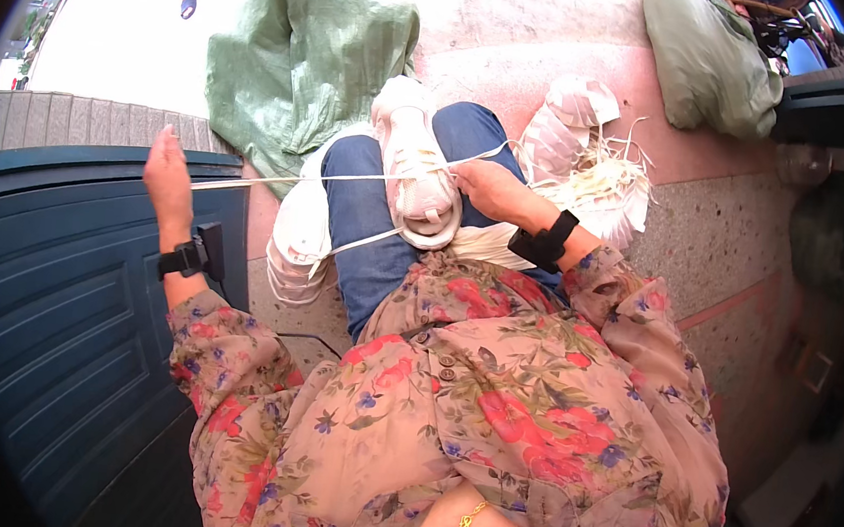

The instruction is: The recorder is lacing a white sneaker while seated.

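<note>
Shoe (414, 152) is on the lap, between the thighs of the jeans (354, 182). Long axis runs roughly away from the body, far end tipped slightly left.

Right hand (489, 189) is the nearer: just beside the shoe's right edge, fingers curled and pinching lace (248, 181) close to the eyelets. Contact with the upper: cannot tell.

Left hand (168, 173) is well apart, out to the shoe's left, fingers pressed together on the lace; exact grip on the strand hidden. Lace spans the gap pulled straight, crossing the shoe's axis nearly square. That crossing is the key relation.

Around the shoe: green sack (309, 63) beyond, lace pile (610, 180) off to the right, other white shoes (294, 252) left.
</note>
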Tool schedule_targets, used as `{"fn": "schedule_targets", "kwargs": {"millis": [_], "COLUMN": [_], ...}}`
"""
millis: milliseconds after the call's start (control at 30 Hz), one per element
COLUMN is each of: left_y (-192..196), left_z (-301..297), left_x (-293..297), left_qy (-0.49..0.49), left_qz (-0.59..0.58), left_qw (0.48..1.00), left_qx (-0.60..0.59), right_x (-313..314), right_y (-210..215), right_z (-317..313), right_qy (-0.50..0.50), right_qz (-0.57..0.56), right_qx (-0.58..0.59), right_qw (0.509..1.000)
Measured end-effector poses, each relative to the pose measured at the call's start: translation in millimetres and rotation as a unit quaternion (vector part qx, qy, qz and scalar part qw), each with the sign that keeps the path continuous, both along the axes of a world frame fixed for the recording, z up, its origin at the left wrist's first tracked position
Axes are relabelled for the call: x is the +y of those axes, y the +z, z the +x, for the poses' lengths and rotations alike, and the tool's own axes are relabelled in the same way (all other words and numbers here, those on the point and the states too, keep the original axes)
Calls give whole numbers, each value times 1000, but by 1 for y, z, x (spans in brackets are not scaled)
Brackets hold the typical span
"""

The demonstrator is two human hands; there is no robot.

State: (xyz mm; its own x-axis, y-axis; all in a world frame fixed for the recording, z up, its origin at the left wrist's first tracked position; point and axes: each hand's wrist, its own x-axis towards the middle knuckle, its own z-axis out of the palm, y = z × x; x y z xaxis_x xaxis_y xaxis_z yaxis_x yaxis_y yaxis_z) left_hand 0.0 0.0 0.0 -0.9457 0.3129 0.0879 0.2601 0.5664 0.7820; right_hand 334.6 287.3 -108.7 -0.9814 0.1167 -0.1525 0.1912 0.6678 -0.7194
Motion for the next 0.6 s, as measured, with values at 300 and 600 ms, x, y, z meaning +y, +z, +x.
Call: {"fn": "schedule_targets", "kwargs": {"millis": [300,600], "left_y": [-57,-90], "left_z": [184,189], "left_x": [89,95], "left_qy": [-350,-329], "left_qz": [-50,-127], "left_qw": [900,924], "left_qx": [-256,149], "right_x": [-1,-3], "right_y": [13,3], "right_z": [3,-9], "right_qy": [-117,-54], "right_qz": [-61,146], "right_qx": [-1,-7], "right_qw": [991,988]}}
